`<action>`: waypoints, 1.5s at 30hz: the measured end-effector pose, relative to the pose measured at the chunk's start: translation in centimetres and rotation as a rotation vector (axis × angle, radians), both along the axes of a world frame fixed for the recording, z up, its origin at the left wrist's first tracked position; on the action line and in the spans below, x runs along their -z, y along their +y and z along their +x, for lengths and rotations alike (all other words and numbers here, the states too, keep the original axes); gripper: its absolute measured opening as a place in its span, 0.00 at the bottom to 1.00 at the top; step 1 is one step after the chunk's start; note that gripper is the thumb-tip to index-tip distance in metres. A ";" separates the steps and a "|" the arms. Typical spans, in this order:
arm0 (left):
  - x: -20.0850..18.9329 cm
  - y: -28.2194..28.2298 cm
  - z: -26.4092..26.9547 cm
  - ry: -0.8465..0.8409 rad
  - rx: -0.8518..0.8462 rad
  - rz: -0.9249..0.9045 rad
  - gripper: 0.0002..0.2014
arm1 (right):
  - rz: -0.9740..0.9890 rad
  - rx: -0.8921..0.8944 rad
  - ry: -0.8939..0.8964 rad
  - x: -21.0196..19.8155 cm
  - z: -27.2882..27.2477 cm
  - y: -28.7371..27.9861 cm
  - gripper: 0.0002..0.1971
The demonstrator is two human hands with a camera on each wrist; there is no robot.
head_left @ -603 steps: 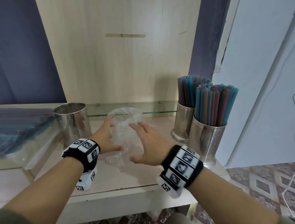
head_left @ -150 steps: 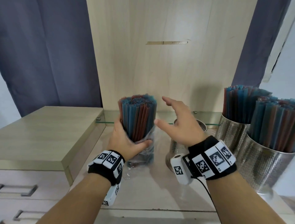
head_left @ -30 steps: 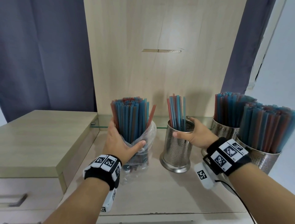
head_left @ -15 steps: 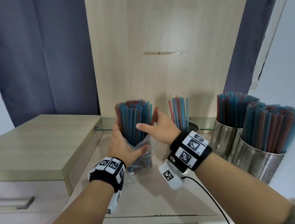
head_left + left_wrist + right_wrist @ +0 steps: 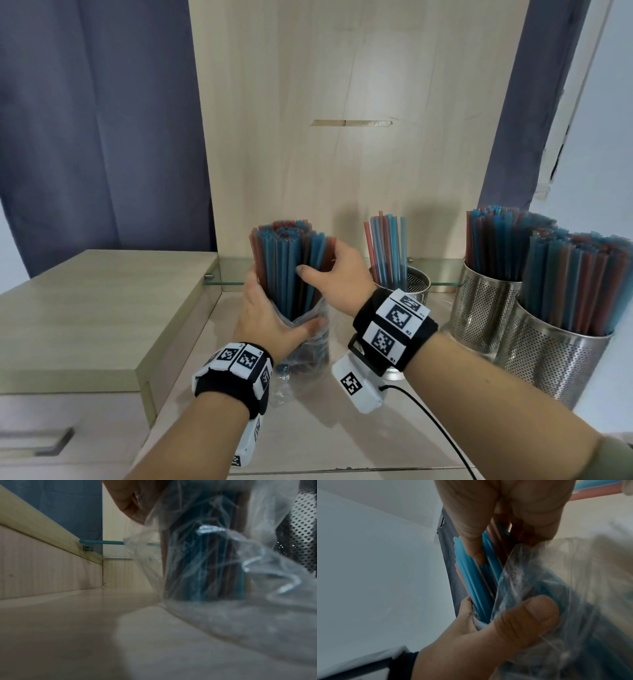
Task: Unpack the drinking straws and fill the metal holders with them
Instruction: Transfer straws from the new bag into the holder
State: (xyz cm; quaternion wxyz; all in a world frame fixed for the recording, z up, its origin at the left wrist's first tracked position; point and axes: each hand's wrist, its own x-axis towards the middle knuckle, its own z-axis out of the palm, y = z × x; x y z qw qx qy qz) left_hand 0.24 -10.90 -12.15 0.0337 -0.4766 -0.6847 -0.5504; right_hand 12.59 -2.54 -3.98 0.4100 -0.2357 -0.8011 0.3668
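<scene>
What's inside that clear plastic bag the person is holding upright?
The plastic bag holds a thick bundle of blue and red straws, their upper halves sticking out. The left hand grips it; the right hand grasps some straws. The crinkled plastic blurs their lower ends.

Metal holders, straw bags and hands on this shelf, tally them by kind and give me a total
Metal holders: 3, one part-filled, two packed full
Plastic bag of straws: 1, standing upright
Hands: 2, left hand gripping the bag, right hand pinching straws
Total: 6
</scene>
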 end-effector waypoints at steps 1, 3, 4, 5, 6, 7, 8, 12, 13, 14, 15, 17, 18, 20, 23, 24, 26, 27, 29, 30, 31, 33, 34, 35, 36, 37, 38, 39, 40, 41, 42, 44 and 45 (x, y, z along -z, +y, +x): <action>0.0 0.0 0.0 0.001 -0.003 0.003 0.67 | 0.016 0.017 -0.005 0.0 -0.1 0.2 0.16; -0.1 0.0 0.1 -0.001 -0.006 0.011 0.67 | 0.039 0.047 -0.018 0.1 -0.3 0.5 0.14; -0.1 0.0 0.1 0.000 -0.007 0.013 0.66 | 0.036 0.058 -0.024 0.1 -0.3 0.7 0.13; -0.1 0.0 0.1 0.002 -0.009 0.013 0.66 | 0.028 0.063 -0.025 0.1 -0.4 0.8 0.13; -0.1 0.0 0.1 0.003 -0.010 0.014 0.65 | 0.021 0.065 -0.022 0.1 -0.4 0.8 0.13; 0.0 0.1 0.1 0.002 -0.010 0.013 0.65 | 0.019 0.065 -0.014 0.1 -0.4 0.8 0.13; 0.0 0.1 0.0 0.001 -0.011 0.012 0.66 | 0.019 0.068 -0.002 0.1 -0.5 0.8 0.13; 0.0 0.0 0.1 0.005 -0.016 0.015 0.66 | -0.012 0.082 0.064 -0.1 -0.7 0.6 0.11; -0.1 0.0 0.1 0.004 -0.010 0.019 0.66 | -0.018 0.080 0.079 -0.2 -0.7 0.6 0.09; -0.1 -0.1 0.1 0.003 -0.003 0.023 0.65 | -0.022 0.076 0.090 -0.3 -0.7 0.6 0.09; -0.2 -0.1 0.1 0.003 0.001 0.026 0.65 | -0.023 0.075 0.098 -0.6 -0.7 0.4 0.09; -0.2 0.0 0.1 0.008 0.001 0.033 0.65 | -0.017 0.086 0.119 -1.2 -0.6 0.5 0.09; -0.2 0.0 0.1 0.012 0.000 0.033 0.65 | -0.016 0.098 0.133 -1.5 -0.6 0.5 0.09; -0.2 0.0 0.1 0.012 -0.003 0.028 0.65 | -0.023 0.110 0.174 -2.4 -0.6 0.6 0.08; -0.2 -0.1 0.1 0.017 -0.006 0.012 0.66 | -0.024 0.086 0.256 -3.9 -0.6 0.5 0.02; -0.2 -0.1 0.1 0.020 -0.006 0.006 0.67 | -0.031 0.089 0.281 -4.3 -0.5 0.5 0.05; -0.2 -0.1 0.1 0.021 -0.007 -0.006 0.67 | -0.051 0.098 0.338 -5.4 -0.5 0.5 0.06; -0.2 -0.1 0.1 0.019 -0.008 -0.011 0.67 | -0.053 0.103 0.367 -6.0 -0.4 0.5 0.06; -0.3 -0.2 0.1 0.017 -0.011 -0.016 0.67 | -0.047 0.108 0.420 -7.3 -0.1 0.6 0.05; -0.3 -0.2 0.1 0.015 -0.014 -0.018 0.67 | -0.040 0.112 0.437 -8.0 0.1 0.6 0.05; -0.3 -0.1 0.1 0.012 -0.016 -0.024 0.67 | -0.034 0.118 0.453 -8.8 0.5 0.7 0.05; -0.3 -0.1 0.0 0.008 -0.018 -0.039 0.67 | -0.044 0.125 0.502 -10.3 1.1 1.0 0.05; -0.2 -0.1 0.0 0.007 -0.017 -0.046 0.67 | -0.055 0.125 0.533 -11.0 1.5 1.2 0.05; -0.2 -0.1 0.0 0.006 -0.016 -0.050 0.67 | -0.072 0.123 0.566 -11.6 1.8 1.5 0.05; -0.2 -0.1 0.0 0.005 -0.016 -0.053 0.67 | -0.092 0.118 0.595 -12.3 2.1 1.9 0.04; -0.2 0.0 0.0 0.009 -0.019 -0.056 0.67 | -0.113 0.112 0.617 -12.8 2.5 2.2 0.03; -0.2 0.0 0.0 0.017 -0.026 -0.061 0.67 | -0.130 0.107 0.633 -13.3 2.8 2.5 0.02; -0.1 0.0 0.0 0.026 -0.034 -0.063 0.67 | -0.144 0.104 0.646 -13.8 3.2 2.7 0.01; 0.0 0.0 0.0 0.031 -0.040 -0.065 0.67 | -0.153 0.106 0.658 -14.2 3.7 3.0 0.01; 0.0 0.0 0.0 0.033 -0.042 -0.067 0.66 | -0.158 0.111 0.669 -14.7 4.2 3.2 0.01; 0.1 0.0 0.0 0.033 -0.043 -0.071 0.66 | -0.155 0.117 0.677 -15.1 4.6 3.4 0.01; 0.1 0.0 -0.1 0.037 -0.047 -0.079 0.67 | -0.132 0.140 0.684 -16.0 5.8 3.8 0.01; 0.1 0.0 -0.1 0.037 -0.048 -0.083 0.67 | -0.114 0.151 0.679 -16.4 6.4 4.0 0.02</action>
